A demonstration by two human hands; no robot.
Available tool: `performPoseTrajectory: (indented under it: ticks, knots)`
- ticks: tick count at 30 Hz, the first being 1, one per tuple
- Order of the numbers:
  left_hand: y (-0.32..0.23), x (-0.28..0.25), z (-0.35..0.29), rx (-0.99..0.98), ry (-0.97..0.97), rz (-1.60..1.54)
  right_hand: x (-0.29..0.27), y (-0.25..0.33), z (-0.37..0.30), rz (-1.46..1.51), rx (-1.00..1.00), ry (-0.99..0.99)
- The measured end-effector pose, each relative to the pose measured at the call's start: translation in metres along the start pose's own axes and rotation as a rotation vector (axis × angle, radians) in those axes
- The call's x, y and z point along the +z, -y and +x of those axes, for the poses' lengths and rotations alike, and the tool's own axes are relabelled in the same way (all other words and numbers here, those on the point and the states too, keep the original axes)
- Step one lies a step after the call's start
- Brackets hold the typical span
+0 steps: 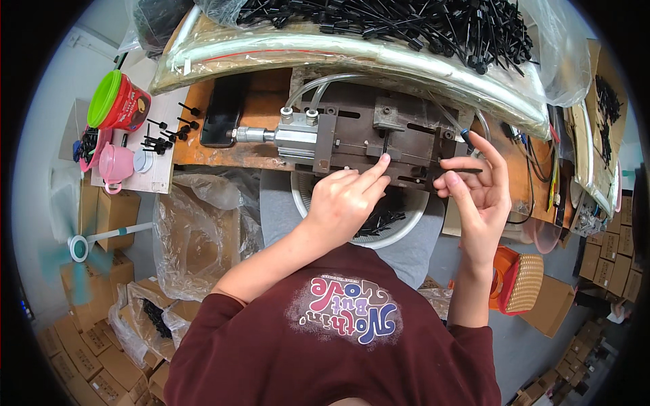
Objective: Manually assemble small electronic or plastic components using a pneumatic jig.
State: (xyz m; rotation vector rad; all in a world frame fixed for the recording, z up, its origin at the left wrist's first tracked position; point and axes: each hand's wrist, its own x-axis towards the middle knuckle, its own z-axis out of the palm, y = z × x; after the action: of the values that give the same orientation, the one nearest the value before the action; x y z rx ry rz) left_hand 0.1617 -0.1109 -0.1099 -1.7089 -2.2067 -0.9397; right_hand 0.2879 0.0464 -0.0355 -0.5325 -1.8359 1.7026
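Note:
My left hand [347,203] reaches over the near edge of a dark metal fixture [355,118]. Its index finger is stretched out, the tip at a small metal block [384,150] with a thin black part standing at it. The other fingers are bent, and I see nothing held in them. At the fixture's right end, my right hand [484,193] pinches a slim black rod [467,170] between thumb and fingers. The rod's left end is close to the fixture's dark end plate. A silver pneumatic cylinder [296,139] with clear hoses is mounted on the left.
A plastic-covered tray [352,51] heaped with black headed rods lies behind the fixture. Below it, a white basket [403,233] between my legs holds black pieces. A phone [222,111], loose black parts [159,143], a red tub [128,105] and a pink cup [116,164] sit left.

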Motion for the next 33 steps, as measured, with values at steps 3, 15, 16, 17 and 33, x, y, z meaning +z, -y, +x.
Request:
performPoseTrajectory:
  ticks: [3,15,16,17,33]
  knots:
    - [0.0,-0.001,0.002,-0.014,0.009,-0.018,-0.002,0.001,0.0,0.084,0.118,0.037]
    - [-0.017,-0.052,0.013,-0.142,-0.147,-0.532,0.028,0.003,0.04,0.181,0.109,0.175]
    - [-0.016,-0.053,0.011,-0.162,-0.133,-0.499,0.036,0.01,0.052,-0.041,-0.064,0.084]
    - [-0.015,-0.053,0.01,-0.179,-0.117,-0.465,0.04,0.013,0.066,-0.258,-0.264,0.033]
    - [0.001,0.002,0.004,-0.011,0.002,-0.028,0.077,0.025,0.196,-1.43,-0.487,0.103]
